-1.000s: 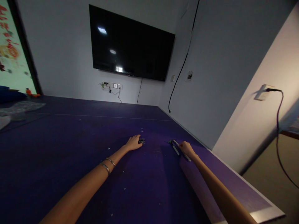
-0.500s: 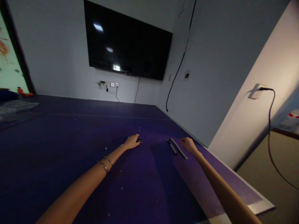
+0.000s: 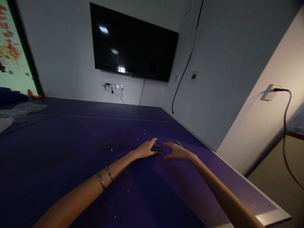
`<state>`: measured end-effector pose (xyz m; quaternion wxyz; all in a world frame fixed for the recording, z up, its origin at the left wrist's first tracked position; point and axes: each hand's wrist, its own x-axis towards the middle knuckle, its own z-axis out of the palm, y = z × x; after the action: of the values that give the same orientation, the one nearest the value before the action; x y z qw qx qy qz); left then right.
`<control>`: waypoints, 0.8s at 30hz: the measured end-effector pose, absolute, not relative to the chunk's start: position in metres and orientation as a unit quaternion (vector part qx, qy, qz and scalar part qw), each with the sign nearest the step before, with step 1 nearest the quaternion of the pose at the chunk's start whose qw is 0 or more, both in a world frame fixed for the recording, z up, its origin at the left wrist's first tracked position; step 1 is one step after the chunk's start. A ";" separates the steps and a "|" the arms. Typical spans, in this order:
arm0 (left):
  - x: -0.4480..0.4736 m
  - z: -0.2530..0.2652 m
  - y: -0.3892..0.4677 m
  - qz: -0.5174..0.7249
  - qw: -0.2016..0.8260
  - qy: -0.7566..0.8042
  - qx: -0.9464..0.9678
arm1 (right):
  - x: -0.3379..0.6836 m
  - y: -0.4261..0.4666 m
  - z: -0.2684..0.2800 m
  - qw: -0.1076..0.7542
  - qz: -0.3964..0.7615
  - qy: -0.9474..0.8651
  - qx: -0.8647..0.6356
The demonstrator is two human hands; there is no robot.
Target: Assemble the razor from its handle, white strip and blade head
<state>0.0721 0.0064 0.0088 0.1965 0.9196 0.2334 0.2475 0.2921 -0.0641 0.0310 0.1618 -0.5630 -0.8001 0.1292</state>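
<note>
My left hand (image 3: pixel 146 148) grips a small black, block-like object (image 3: pixel 156 148) between thumb and fingers, low over the purple surface. The object's exact kind is too small to make out. Just to its right, my right hand (image 3: pixel 177 151) faces it with thumb and fingers apart and nothing between them. Behind my right hand, one end of a thin silvery strip (image 3: pixel 179 144) shows; the hand hides the rest of it.
The purple surface (image 3: pixel 99 133) carries several small white specks. A clear plastic bag (image 3: pixel 26 109) lies at the far left, near an orange item (image 3: pixel 35 95). A black cable (image 3: pixel 182 74) hangs in the corner, right of the wall-mounted television (image 3: pixel 135 44).
My left hand has moved right with the black object. The right hand has shifted left and opened, coming close to it and covering most of the strip and the dark piece beside it.
</note>
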 end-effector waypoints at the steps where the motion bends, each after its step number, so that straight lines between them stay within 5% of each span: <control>1: 0.072 0.010 0.002 0.247 0.202 0.233 0.919 | 0.286 -0.066 0.032 0.155 0.133 -0.804 -0.559; 12: 0.071 0.003 -0.011 0.250 0.210 0.229 0.917 | 0.277 -0.058 0.035 0.146 0.091 -0.821 -0.544; 24: 0.003 -0.013 0.027 0.251 0.163 0.317 0.900 | 0.447 -0.037 0.034 0.085 0.052 -0.710 -0.697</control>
<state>0.0031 0.0272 -0.0131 0.1631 0.9000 0.3167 0.2512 0.4468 -0.0371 0.0343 0.0845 -0.6972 -0.7100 0.0524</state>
